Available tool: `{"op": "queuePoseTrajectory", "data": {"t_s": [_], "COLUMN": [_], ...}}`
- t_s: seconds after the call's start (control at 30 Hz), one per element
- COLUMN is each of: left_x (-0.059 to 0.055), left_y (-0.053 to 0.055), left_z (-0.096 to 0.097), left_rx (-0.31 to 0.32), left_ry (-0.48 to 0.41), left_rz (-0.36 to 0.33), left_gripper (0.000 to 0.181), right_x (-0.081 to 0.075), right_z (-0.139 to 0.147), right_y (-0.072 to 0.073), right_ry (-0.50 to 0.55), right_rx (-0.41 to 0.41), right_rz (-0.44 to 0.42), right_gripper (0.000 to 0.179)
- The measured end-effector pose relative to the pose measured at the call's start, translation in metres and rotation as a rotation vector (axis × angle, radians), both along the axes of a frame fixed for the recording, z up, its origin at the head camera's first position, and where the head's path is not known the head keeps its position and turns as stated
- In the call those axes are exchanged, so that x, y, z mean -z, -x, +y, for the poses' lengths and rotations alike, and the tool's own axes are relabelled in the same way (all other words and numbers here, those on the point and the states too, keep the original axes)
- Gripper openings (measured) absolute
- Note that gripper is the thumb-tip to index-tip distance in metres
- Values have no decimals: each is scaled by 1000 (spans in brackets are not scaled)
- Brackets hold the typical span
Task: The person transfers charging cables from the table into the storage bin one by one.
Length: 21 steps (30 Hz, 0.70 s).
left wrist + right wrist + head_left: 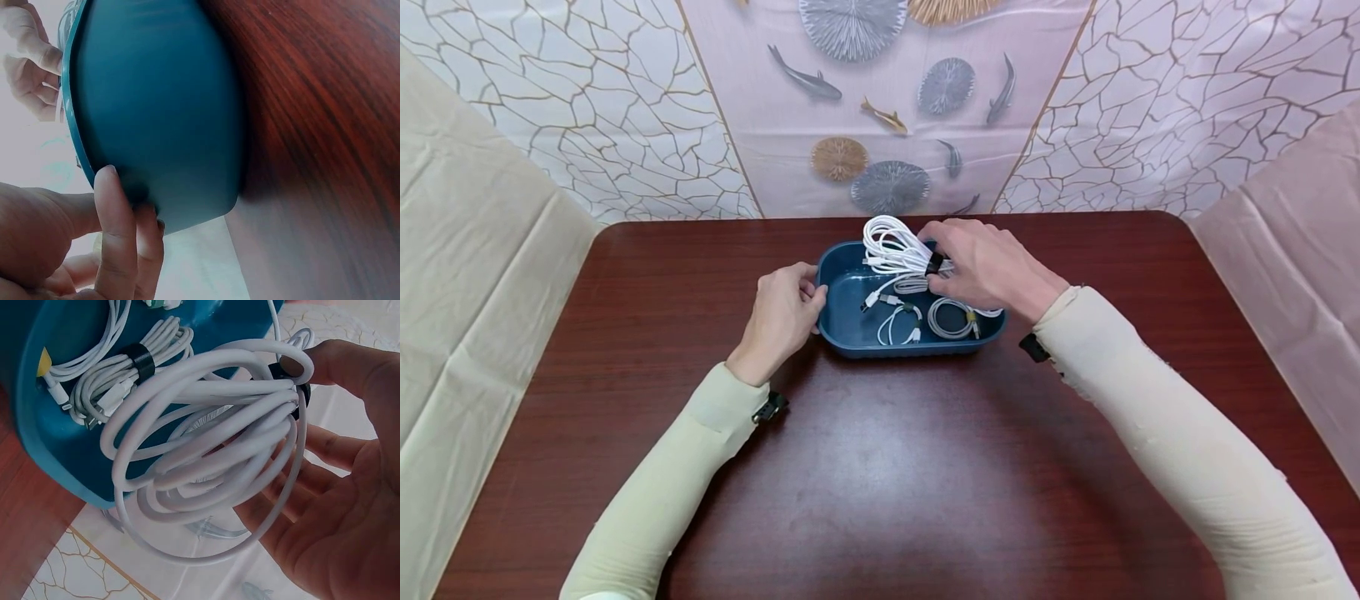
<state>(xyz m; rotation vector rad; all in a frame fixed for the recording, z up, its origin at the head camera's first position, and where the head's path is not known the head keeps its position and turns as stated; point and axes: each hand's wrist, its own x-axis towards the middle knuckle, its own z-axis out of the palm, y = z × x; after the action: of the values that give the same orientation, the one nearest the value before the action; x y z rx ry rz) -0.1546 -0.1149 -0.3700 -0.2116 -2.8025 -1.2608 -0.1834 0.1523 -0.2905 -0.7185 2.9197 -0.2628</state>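
A thick white coiled cable (891,243), bound by a black strap (935,263), is held in my right hand (988,262) above the right half of a blue plastic bin (842,342). In the right wrist view, thumb and fingers pinch the coil (206,431) near its strap. My left hand (781,312) grips the rim at the bin's left end, fingers against the outer wall (169,106) in the left wrist view. Inside the bin lie a small white cable (889,323), a grey coiled cable (934,323) with a yellow tie, and a black-strapped grey-white bundle (134,369).
The bin stands toward the back of a dark red-brown wooden table (865,467). Behind the table's back edge hangs a patterned cloth (887,108) with fish and round motifs. Beige cloth panels (482,333) stand along both sides.
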Motion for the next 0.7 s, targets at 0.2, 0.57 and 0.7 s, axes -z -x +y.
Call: {"op": "queuePoseTrajectory", "data": {"t_s": [0.2, 0.57, 0.7], "left_x": [1, 1, 0], "left_y": [1, 2, 1], "left_z": [-1, -2, -2], "left_rx": [8, 19, 24], "left_ry": [-10, 8, 19], "left_rz": [25, 27, 25], "left_gripper": [34, 35, 35], "right_x": [3, 8, 10], "right_z": [-3, -8, -11], "right_y": [0, 0, 0], "right_ry": [-2, 0, 0], "right_rx": [4, -11, -9], "right_rz": [-23, -42, -55], "right_gripper": [53, 55, 56]}}
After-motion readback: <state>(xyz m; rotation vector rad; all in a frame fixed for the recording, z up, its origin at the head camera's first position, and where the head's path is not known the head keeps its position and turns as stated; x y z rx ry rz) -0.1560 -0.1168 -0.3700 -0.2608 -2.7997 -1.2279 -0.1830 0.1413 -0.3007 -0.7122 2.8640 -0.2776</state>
